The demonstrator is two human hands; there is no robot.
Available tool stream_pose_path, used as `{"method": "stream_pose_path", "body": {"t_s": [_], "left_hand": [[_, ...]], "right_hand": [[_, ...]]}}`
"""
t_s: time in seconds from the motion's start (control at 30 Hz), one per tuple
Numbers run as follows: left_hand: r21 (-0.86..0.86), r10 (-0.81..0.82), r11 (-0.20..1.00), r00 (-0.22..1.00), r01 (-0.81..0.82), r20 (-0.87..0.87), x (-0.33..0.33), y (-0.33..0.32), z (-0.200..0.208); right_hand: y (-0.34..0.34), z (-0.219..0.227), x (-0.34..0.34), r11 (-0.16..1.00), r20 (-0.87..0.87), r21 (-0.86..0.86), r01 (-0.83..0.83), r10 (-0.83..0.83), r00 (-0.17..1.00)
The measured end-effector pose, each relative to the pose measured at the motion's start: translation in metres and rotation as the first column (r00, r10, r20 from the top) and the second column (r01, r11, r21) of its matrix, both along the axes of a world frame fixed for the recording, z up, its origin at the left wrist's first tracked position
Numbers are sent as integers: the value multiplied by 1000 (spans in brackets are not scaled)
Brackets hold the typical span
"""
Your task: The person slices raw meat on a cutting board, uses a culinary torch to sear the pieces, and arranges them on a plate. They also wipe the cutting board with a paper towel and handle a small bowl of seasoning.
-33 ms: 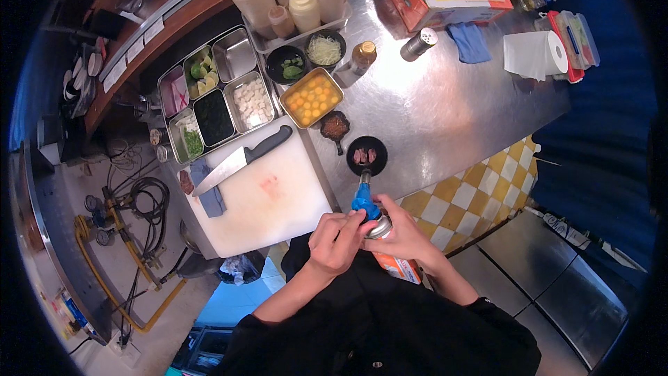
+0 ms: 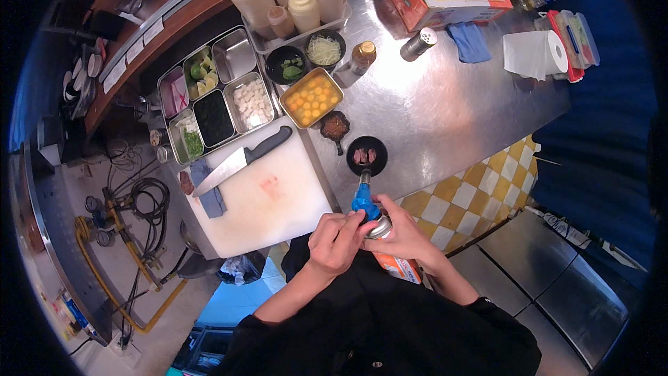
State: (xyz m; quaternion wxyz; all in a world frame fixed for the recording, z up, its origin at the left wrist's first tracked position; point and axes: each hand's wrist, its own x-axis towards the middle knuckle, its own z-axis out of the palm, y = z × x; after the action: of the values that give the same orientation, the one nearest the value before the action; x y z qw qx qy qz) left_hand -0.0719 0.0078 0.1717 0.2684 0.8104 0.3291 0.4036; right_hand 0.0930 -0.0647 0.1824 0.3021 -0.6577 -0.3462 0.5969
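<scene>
While both hands wrap the blue-headed metal gas torch (image 2: 369, 212) at the near counter edge, left hand (image 2: 339, 240) pinching the head and right hand (image 2: 403, 235) closed round the canister, it's prob rigid, smooth-sided, slippery w/ grease, so grab mid-can, nozzle aimed at the small black round pan of meat (image 2: 367, 156).

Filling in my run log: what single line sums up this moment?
left hand: on blue torch head | right hand: holds gas canister | nozzle over small black bowl of meat | steel counter

Your black top, dark buttons down its front, sleeves ending above your elbows, 2 bare forearms, no gloves
</scene>
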Motion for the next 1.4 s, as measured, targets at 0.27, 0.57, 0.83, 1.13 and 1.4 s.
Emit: {"method": "stream_pose_path", "body": {"t_s": [0.27,0.57,0.83,1.13,1.4], "left_hand": [[-30,-12,999,1000,13,13,2,2,-1],[-51,-27,998,1000,27,-10,2,7,3],[-58,-15,998,1000,15,-8,-1,9,4],[-69,-14,998,1000,15,10,-1,13,3],[-70,-10,997,1000,10,0,-2,15,2]], "right_hand": [[4,0,3,999,-11,-39,9,-9,1000],[4,3,1,994,35,-113,2,2,999],[10,7,-1,992,22,-125,-21,24,999],[13,10,-1,990,24,-139,-12,16,1000],[15,9,-1,992,11,-122,-4,5,1000]]}}
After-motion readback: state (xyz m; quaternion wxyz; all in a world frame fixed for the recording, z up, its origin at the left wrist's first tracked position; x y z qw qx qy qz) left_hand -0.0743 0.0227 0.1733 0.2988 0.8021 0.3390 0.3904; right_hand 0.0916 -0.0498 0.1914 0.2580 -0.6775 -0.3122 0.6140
